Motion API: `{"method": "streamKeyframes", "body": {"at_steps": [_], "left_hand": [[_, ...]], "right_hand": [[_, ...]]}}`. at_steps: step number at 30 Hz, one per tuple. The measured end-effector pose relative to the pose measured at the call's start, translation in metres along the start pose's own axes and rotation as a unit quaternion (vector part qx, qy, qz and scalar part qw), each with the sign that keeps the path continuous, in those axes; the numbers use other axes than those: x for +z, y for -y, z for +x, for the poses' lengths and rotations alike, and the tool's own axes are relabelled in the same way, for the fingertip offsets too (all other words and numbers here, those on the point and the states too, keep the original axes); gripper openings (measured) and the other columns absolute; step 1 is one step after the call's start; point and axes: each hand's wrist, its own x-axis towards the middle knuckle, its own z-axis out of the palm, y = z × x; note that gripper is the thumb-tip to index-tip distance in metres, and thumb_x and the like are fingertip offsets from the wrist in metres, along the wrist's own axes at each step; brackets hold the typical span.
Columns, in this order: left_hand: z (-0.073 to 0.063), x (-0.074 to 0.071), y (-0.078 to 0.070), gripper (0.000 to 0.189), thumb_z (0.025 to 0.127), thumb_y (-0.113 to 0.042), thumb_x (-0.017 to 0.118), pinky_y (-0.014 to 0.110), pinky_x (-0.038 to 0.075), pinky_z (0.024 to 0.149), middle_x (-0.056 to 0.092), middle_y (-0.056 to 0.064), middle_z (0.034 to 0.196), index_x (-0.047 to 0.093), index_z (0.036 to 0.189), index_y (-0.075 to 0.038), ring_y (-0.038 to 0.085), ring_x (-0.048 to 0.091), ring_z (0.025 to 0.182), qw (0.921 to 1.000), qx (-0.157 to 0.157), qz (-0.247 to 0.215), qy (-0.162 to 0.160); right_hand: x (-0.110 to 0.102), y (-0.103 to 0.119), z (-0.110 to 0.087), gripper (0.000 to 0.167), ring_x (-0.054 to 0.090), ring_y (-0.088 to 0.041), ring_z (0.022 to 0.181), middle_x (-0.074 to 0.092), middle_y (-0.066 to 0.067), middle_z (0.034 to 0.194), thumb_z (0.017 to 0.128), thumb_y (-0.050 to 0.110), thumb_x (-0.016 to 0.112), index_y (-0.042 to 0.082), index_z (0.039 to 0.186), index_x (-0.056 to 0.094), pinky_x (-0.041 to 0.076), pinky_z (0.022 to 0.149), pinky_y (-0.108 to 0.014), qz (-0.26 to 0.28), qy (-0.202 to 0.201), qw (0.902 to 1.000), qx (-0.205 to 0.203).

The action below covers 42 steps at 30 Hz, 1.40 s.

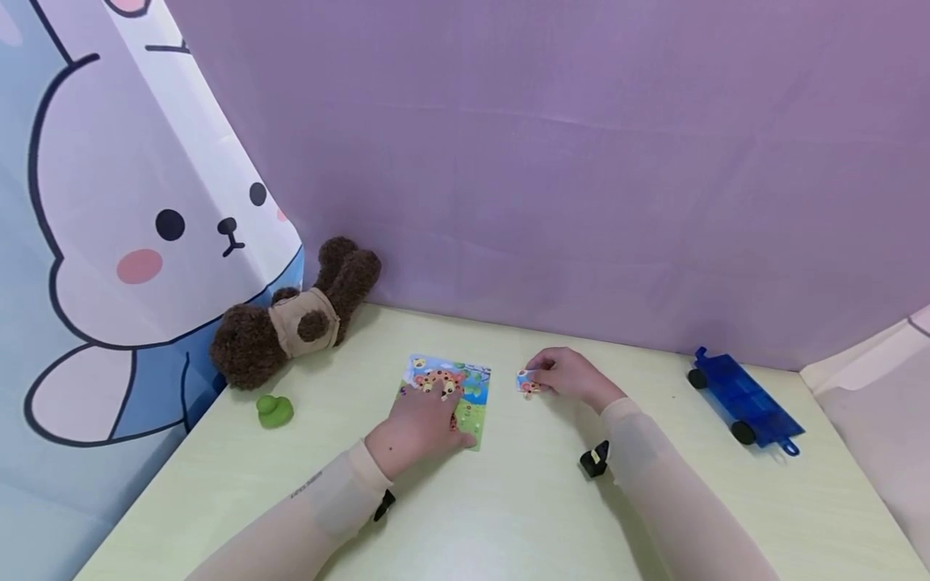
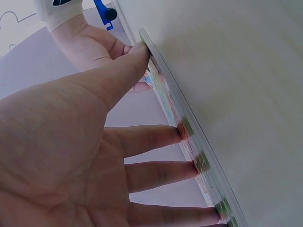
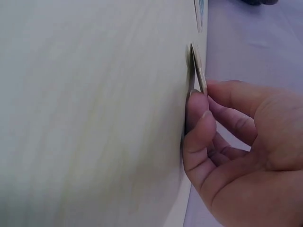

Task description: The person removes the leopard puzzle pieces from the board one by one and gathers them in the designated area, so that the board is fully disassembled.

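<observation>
A picture puzzle [image 1: 475, 394] with a spotted leopard cub on blue and green lies flat on the table in the head view. My left hand [image 1: 421, 424] rests on it with fingers spread, covering its lower left part. In the left wrist view those fingertips touch the face of the puzzle [image 2: 165, 98], and the thumb is at its edge. To the right of the puzzle, my right hand [image 1: 574, 376] pinches a small puzzle piece [image 1: 525, 381] by its right side. The right wrist view shows this thin piece [image 3: 200, 75] tilted close over the table, between thumb and fingers.
A brown plush bear [image 1: 301, 323] lies at the back left, by the wall cloth. In front of it sits a green toy duck [image 1: 274, 411]. A blue toy wagon [image 1: 744, 395] with black wheels stands at the right. A purple cloth [image 1: 567, 177] hangs behind the table.
</observation>
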Motion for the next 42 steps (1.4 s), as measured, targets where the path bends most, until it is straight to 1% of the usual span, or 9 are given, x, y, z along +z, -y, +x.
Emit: {"method": "streamKeyframes", "body": {"at_steps": [5, 10, 15, 18, 21, 25, 29, 37, 42], "left_hand": [[-0.001, 0.001, 0.000, 0.087, 0.095, -0.069, 0.068, 0.064, 0.053, 0.111, 0.049, 0.019, 0.166, 0.050, 0.161, -0.016, 0.056, 0.061, 0.132, 1.0000, 0.001, 0.000, -0.001], [0.000, 0.002, 0.000, 0.087, 0.095, -0.069, 0.067, 0.064, 0.055, 0.109, 0.048, 0.019, 0.166, 0.048, 0.162, -0.016, 0.056, 0.063, 0.129, 0.9999, 0.003, 0.010, -0.003], [0.000, 0.004, 0.001, 0.090, 0.096, -0.069, 0.066, 0.065, 0.056, 0.106, 0.049, 0.017, 0.165, 0.044, 0.164, -0.015, 0.062, 0.058, 0.131, 0.9999, 0.004, 0.007, -0.006], [0.000, 0.004, 0.001, 0.091, 0.097, -0.068, 0.066, 0.067, 0.056, 0.105, 0.048, 0.014, 0.166, 0.041, 0.166, -0.014, 0.065, 0.055, 0.133, 1.0000, 0.005, -0.002, -0.007], [-0.001, 0.004, 0.001, 0.091, 0.097, -0.068, 0.065, 0.070, 0.054, 0.107, 0.047, 0.012, 0.167, 0.040, 0.166, -0.014, 0.068, 0.050, 0.136, 0.9999, 0.004, -0.009, -0.001], [-0.002, 0.004, 0.001, 0.092, 0.098, -0.069, 0.064, 0.071, 0.053, 0.109, 0.045, 0.011, 0.169, 0.040, 0.166, -0.013, 0.069, 0.047, 0.139, 0.9999, 0.004, -0.014, 0.004], [-0.003, 0.003, 0.000, 0.092, 0.098, -0.069, 0.063, 0.071, 0.052, 0.109, 0.045, 0.010, 0.169, 0.041, 0.166, -0.011, 0.070, 0.045, 0.140, 0.9999, 0.004, -0.015, 0.006], [-0.006, 0.002, -0.001, 0.091, 0.099, -0.069, 0.062, 0.070, 0.053, 0.108, 0.047, 0.008, 0.167, 0.042, 0.165, -0.011, 0.069, 0.047, 0.139, 1.0000, 0.006, 0.003, 0.003], [-0.007, -0.001, -0.003, 0.089, 0.100, -0.068, 0.061, 0.069, 0.054, 0.107, 0.048, 0.008, 0.167, 0.042, 0.165, -0.010, 0.069, 0.046, 0.140, 1.0000, 0.007, 0.004, 0.004]], "right_hand": [[0.003, 0.003, -0.002, 0.023, 0.059, -0.015, 0.079, 0.070, -0.003, 0.093, 0.104, 0.022, 0.068, 0.007, 0.121, 0.073, 0.051, 0.069, -0.026, -0.005, -0.002, 0.9998, 0.017], [0.005, 0.003, -0.002, 0.023, 0.060, -0.017, 0.082, 0.068, -0.005, 0.099, 0.103, 0.024, 0.070, 0.008, 0.120, 0.072, 0.052, 0.070, -0.027, -0.013, -0.011, 0.9997, 0.018], [0.008, 0.004, -0.003, 0.024, 0.060, -0.018, 0.084, 0.067, -0.006, 0.104, 0.102, 0.028, 0.072, 0.010, 0.118, 0.073, 0.052, 0.071, -0.029, -0.025, -0.026, 0.9992, 0.017], [0.009, 0.005, -0.003, 0.025, 0.059, -0.019, 0.084, 0.065, -0.007, 0.104, 0.101, 0.029, 0.073, 0.010, 0.118, 0.073, 0.051, 0.071, -0.029, -0.029, -0.032, 0.9990, 0.014], [0.010, 0.005, -0.003, 0.025, 0.059, -0.017, 0.081, 0.065, -0.006, 0.101, 0.101, 0.028, 0.074, 0.010, 0.117, 0.073, 0.051, 0.069, -0.029, -0.025, -0.034, 0.9990, 0.017], [0.010, 0.005, -0.003, 0.023, 0.060, -0.016, 0.072, 0.065, -0.005, 0.094, 0.101, 0.027, 0.075, 0.009, 0.114, 0.072, 0.051, 0.066, -0.028, -0.015, -0.034, 0.9990, 0.024], [0.011, 0.005, -0.003, 0.024, 0.059, -0.015, 0.070, 0.064, -0.004, 0.090, 0.100, 0.027, 0.076, 0.008, 0.113, 0.072, 0.050, 0.064, -0.029, -0.011, -0.033, 0.9991, 0.023], [0.010, 0.002, -0.002, 0.028, 0.061, -0.017, 0.074, 0.064, -0.005, 0.097, 0.098, 0.027, 0.077, 0.008, 0.117, 0.071, 0.051, 0.070, -0.030, -0.016, -0.033, 0.9991, 0.020], [0.009, 0.003, -0.002, 0.028, 0.061, -0.016, 0.077, 0.064, -0.006, 0.101, 0.098, 0.027, 0.077, 0.009, 0.118, 0.070, 0.052, 0.072, -0.029, -0.012, -0.033, 0.9991, 0.022]]}}
